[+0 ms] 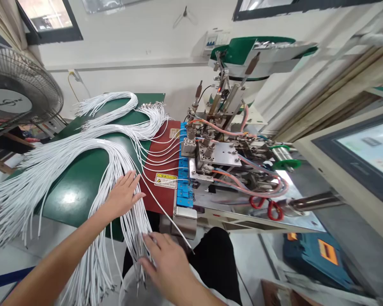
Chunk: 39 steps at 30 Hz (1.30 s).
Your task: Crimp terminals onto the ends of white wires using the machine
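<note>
Head view of wire handling beside a machine. Shows left hand palm down on front bundle of white wires, open, with fingers extended and no visible hold. Shows right hand lower down, at near end of same bundle, half open, with thumb and fingertips apart against the strands; cannot confirm any light pinch on single wires.

Places front bundle across green surface, bent in an arc, then hanging over near edge toward the lap. Includes loose wire slanting past right hand, with free end near black-clad knee.

Progress, as judged from layout: partial. Done, apparently: several wires laid over red panel and reaching row of blue clips along machine edge, with lengths trailing back toward middle bundle; farther back on surface, looped far bundle, gathered neatly. Remaining, apparently: front bundle, large and loose, with many ends hanging free and away from the clips. Cannot tell finished ends from unfinished, nor give any exact count, owing to overlap and blur.
</note>
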Motion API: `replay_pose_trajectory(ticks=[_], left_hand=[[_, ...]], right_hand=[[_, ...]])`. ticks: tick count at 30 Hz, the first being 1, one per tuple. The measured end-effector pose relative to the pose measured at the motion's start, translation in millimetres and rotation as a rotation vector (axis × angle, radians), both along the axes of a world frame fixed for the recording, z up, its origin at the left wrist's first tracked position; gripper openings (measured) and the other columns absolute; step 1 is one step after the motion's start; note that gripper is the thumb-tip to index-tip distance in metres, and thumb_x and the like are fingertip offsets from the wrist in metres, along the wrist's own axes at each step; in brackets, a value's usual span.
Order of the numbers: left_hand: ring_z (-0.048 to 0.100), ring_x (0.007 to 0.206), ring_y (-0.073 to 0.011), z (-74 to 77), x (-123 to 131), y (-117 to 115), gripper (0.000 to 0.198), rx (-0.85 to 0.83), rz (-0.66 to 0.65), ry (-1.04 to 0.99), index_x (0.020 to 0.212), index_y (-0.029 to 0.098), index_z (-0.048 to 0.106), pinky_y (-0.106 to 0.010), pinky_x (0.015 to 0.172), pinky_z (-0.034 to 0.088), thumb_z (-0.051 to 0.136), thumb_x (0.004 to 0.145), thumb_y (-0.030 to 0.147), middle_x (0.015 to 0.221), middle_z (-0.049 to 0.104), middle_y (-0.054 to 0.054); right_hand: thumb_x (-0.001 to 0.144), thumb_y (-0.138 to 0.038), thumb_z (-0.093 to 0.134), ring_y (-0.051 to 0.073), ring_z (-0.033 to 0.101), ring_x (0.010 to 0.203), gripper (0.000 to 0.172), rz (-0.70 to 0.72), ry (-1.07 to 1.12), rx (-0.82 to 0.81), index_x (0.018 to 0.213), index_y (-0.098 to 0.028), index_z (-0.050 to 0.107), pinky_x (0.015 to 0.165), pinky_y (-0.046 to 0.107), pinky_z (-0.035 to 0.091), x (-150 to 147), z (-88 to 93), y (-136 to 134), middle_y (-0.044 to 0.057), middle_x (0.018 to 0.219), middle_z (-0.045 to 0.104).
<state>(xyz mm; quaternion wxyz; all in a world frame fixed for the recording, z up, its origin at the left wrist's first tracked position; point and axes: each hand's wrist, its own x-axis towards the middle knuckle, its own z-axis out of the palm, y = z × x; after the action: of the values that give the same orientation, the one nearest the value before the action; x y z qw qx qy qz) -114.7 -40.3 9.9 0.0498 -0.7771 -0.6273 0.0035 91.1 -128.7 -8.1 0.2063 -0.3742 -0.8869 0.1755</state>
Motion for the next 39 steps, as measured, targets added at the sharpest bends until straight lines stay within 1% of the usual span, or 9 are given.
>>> replay_pose_trajectory(ticks=[4,8,11,15,18,23,30,34,39], left_hand=[[0.021,0.131,-0.0270,-4.6,12.3,-2.1,0.069,0.020,0.102,0.054,0.135,0.012,0.030,-0.045,0.105,0.015,0.021,0.084,0.059,0.141,0.028,-0.014],[0.022,0.130,-0.0311,-7.4,32.5,7.3,0.074,0.042,0.167,0.041,0.136,0.010,0.028,-0.052,0.103,0.013,0.020,0.083,0.061,0.140,0.030,-0.017],[0.022,0.129,-0.0335,-9.5,36.4,9.5,0.077,0.060,0.160,0.022,0.136,0.008,0.026,-0.053,0.101,0.015,0.022,0.081,0.063,0.139,0.029,-0.020],[0.017,0.131,-0.0320,-8.2,25.3,-4.7,0.078,0.014,0.013,0.023,0.137,0.010,0.022,-0.050,0.103,0.016,0.026,0.080,0.063,0.142,0.023,-0.018],[0.012,0.133,-0.0277,-4.0,12.9,-17.3,0.074,-0.051,-0.170,0.050,0.139,0.012,0.016,-0.045,0.105,0.016,0.028,0.082,0.059,0.145,0.016,-0.015],[0.012,0.133,-0.0272,-2.9,15.1,-13.2,0.071,-0.071,-0.240,0.093,0.138,0.016,0.022,-0.044,0.105,0.016,0.029,0.082,0.060,0.144,0.020,-0.012],[0.013,0.133,-0.0273,-6.6,32.3,0.7,0.069,-0.045,-0.214,0.107,0.137,0.016,0.023,-0.044,0.104,0.017,0.026,0.083,0.059,0.144,0.022,-0.011],[0.014,0.133,-0.0253,-0.4,21.6,-5.2,0.069,-0.087,-0.293,0.109,0.137,0.018,0.023,-0.041,0.106,0.014,0.027,0.082,0.060,0.144,0.025,-0.007],[0.020,0.131,-0.0246,1.9,12.0,-13.4,0.064,-0.075,-0.273,0.112,0.137,0.022,0.024,-0.046,0.105,0.011,0.029,0.083,0.058,0.141,0.032,-0.005]], right_hand=[[0.082,-0.024,0.046,0.019,0.061,0.079,0.025,-0.176,0.160,0.059,0.100,-0.015,0.060,0.069,0.029,0.049,43.1,7.9,18.6,0.010,0.089,0.066],[0.084,-0.026,0.043,0.014,0.059,0.058,0.021,-0.249,0.133,-0.139,0.078,-0.018,0.062,0.054,0.023,0.045,68.7,6.2,21.5,0.004,0.066,0.064],[0.085,-0.030,0.043,0.013,0.057,0.054,0.024,-0.291,0.148,-0.254,0.071,-0.019,0.059,0.049,0.022,0.042,74.0,3.6,17.6,0.003,0.061,0.062],[0.086,-0.032,0.042,0.013,0.055,0.053,0.025,-0.336,0.267,-0.328,0.071,-0.019,0.058,0.051,0.022,0.041,80.9,-2.4,13.6,0.002,0.061,0.060],[0.085,-0.034,0.042,0.013,0.055,0.053,0.023,-0.388,0.292,-0.395,0.085,-0.017,0.059,0.053,0.022,0.042,88.2,-6.3,13.2,0.002,0.065,0.061],[0.086,-0.038,0.039,0.016,0.057,0.057,0.032,-0.267,0.062,-0.581,0.072,-0.018,0.059,0.054,0.024,0.040,82.1,-5.0,14.6,0.003,0.064,0.061],[0.086,-0.041,0.037,0.015,0.055,0.060,0.036,-0.139,0.399,-0.897,0.079,-0.014,0.058,0.053,0.021,0.041,47.5,-22.9,7.9,0.002,0.068,0.062],[0.089,-0.040,0.031,0.014,0.055,0.057,0.040,-0.233,0.428,-0.829,0.080,-0.013,0.060,0.055,0.023,0.043,51.7,-22.8,10.8,0.003,0.063,0.061],[0.085,-0.031,0.042,0.017,0.061,0.085,0.030,-0.174,0.419,-0.716,0.108,-0.022,0.059,0.078,0.025,0.046,70.6,-3.7,17.1,0.005,0.094,0.067]])
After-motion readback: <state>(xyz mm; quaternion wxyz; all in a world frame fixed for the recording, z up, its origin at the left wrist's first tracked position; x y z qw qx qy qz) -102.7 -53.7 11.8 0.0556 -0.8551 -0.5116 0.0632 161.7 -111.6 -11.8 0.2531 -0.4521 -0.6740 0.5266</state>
